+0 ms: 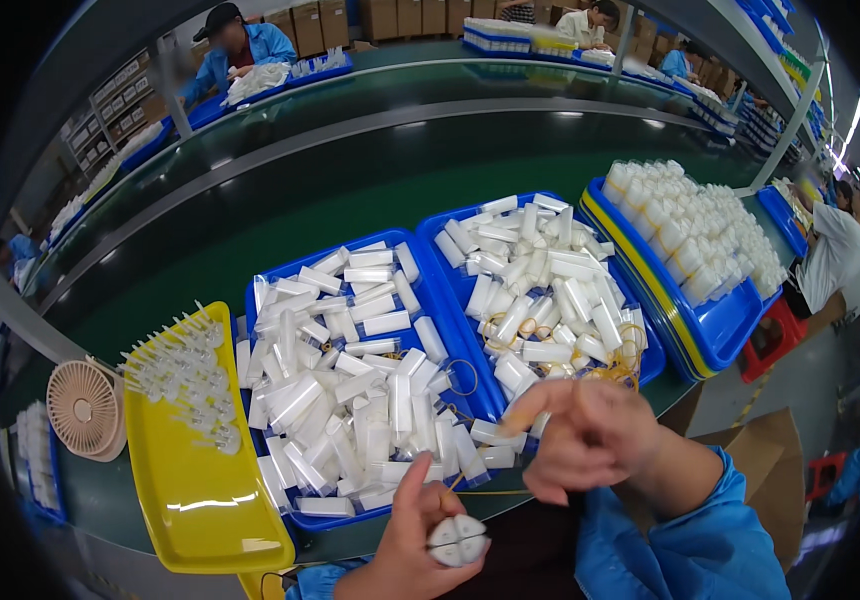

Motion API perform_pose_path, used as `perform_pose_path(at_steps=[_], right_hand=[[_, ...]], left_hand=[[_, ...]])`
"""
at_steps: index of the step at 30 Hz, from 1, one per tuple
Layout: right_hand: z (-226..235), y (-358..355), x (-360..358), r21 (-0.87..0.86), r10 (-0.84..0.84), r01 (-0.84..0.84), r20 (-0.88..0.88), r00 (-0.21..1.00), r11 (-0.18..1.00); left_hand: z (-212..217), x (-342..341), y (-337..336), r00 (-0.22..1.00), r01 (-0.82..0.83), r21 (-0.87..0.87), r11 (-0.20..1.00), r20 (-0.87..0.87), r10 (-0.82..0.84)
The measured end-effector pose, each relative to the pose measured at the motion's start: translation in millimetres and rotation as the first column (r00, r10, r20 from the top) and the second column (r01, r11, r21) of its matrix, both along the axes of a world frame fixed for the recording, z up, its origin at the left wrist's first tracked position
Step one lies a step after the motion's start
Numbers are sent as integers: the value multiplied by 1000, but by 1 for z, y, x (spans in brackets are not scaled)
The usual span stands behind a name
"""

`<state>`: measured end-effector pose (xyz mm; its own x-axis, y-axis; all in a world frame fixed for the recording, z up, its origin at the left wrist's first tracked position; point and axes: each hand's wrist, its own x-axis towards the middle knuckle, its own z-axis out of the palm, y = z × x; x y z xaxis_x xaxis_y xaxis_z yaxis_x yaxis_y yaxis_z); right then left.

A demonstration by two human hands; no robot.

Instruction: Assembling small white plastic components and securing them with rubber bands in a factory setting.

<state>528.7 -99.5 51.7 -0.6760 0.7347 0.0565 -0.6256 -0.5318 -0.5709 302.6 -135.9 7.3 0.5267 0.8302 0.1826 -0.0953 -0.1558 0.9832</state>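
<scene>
Fingers of the left hand (418,538) curl around four bundled white plastic pieces (458,541), low in the head view, near a blue plastic tray (427,288); the blurred right hand's (590,438) fingers bend, whether pinching anything I cannot tell.

A green work surface (390,185) crossed the middle of the frame
Two blue trays (458,335) sat at centre, a yellow tray (195,510) and beige fan (83,408) at left, a stack of blue and yellow trays (730,325) at right
</scene>
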Motion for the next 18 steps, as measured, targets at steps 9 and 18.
perform_pose_path(at_steps=[9,18], right_hand=[[-8,-42,-34,819,32,-313,341,940,481],[-29,-46,1,245,12,-146,474,880,958]], left_hand=[[-4,-1,11,947,123,-498,859,317,48],[-38,8,-13,981,16,-141,990,196,12]])
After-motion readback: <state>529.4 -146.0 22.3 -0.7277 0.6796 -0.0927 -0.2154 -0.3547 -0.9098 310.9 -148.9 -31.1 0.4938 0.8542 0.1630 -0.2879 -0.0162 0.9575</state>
